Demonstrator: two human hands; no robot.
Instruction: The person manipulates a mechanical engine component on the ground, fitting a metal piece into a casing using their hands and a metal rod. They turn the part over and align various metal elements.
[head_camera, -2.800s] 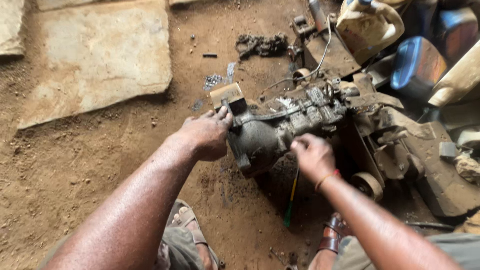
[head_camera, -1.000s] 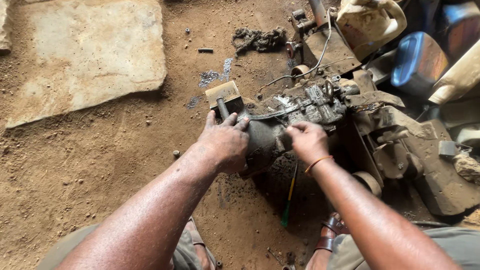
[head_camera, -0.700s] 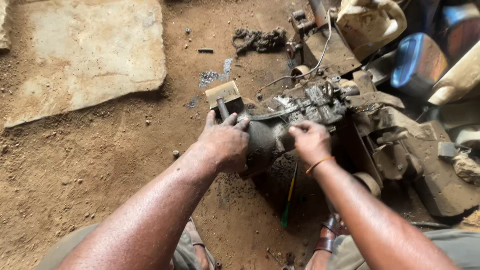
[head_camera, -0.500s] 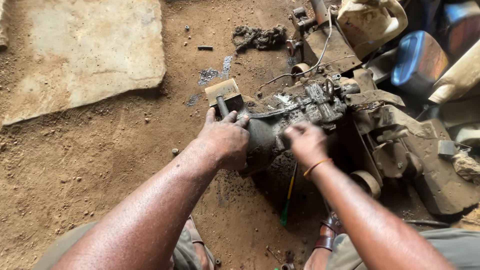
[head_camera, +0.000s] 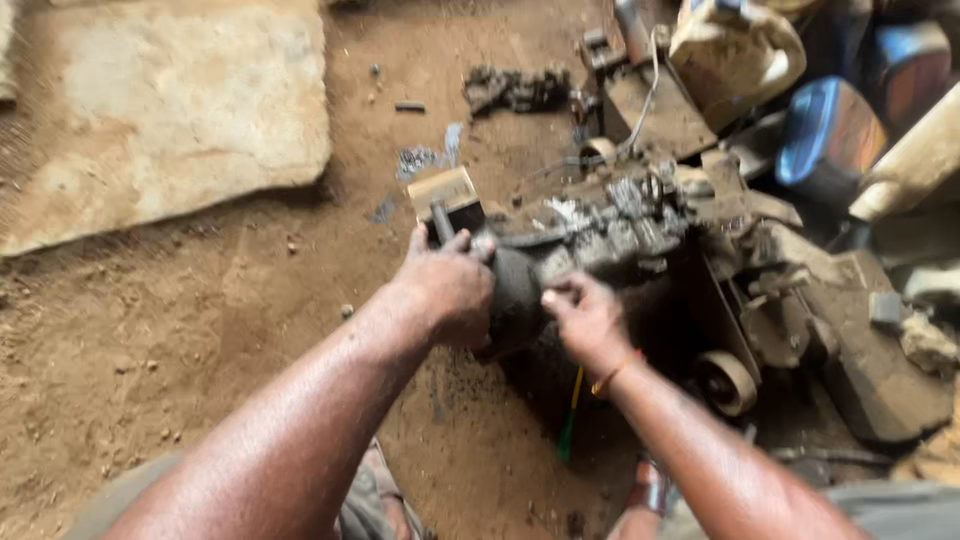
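On engine (head_camera: 610, 235): both hands' fingers (head_camera: 470, 245) curled.

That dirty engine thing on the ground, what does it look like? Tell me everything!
The engine block is a grimy grey-brown lump of metal, caked in dirt and grease, lying on the dirt floor. Its top looks bumpy with small parts, blurred here. A dark rounded end faces the person. The left hand grips that end; the right hand touches it beside.

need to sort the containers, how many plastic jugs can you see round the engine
2. A cream plastic jug with a handle stands at the top right behind the engine block; part of another pale jug shows at the right edge. More may be hidden off-frame.
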